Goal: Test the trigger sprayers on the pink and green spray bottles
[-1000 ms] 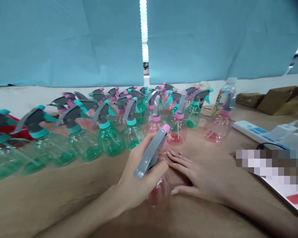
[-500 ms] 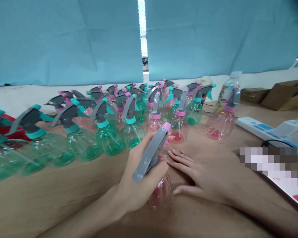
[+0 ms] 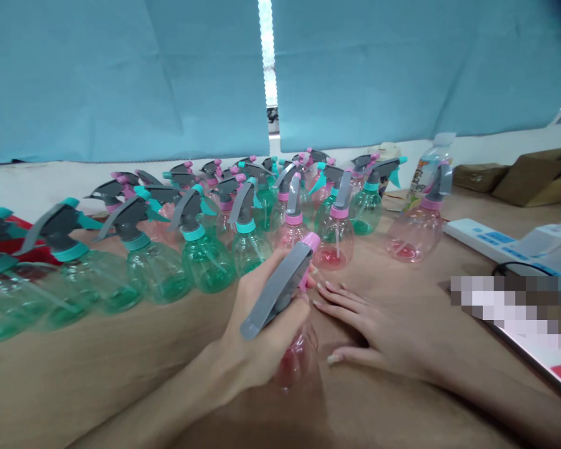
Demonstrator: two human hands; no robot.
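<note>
My left hand is wrapped round the neck of a pink spray bottle with a grey and pink spray head, a little red liquid inside. The bottle stands at the front middle of the table. To its right, my right hand lies flat on the wooden table, fingers apart and holding nothing, its fingertips near the bottle. Beyond both hands are several spray bottles, among them a green one and a pink one, with grey heads and teal or pink collars.
A white power strip with a plug lies at the right, beside a partly pixelated flat object. Behind stand a clear labelled bottle, a pink spray bottle and brown boxes. A blue curtain hangs at the back.
The spray bottle and my left hand have shifted slightly to the left, and the spray head sits a little further left. My right hand has hardly moved.
</note>
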